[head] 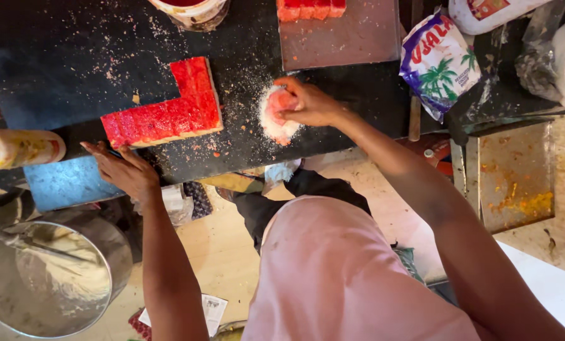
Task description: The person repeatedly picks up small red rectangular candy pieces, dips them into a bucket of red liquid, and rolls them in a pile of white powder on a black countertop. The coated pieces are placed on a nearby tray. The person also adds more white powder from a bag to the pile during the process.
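We see a pinkish-red block coated in white shredded flakes (276, 113) lying in a small heap of the same flakes on the black worktop (61, 69), right of the L-shaped slab of red-topped cake (169, 107). Our right hand (308, 101) presses on it, fingers curled over the block. Our left hand (124, 170) rests flat at the worktop's near edge — fingers spread, holding nothing. Pressing too hard could crumble the soft block, we judge, and the heap sits close to the edge — flakes could spill to the floor. A large steel pot (49, 278) stands below left.
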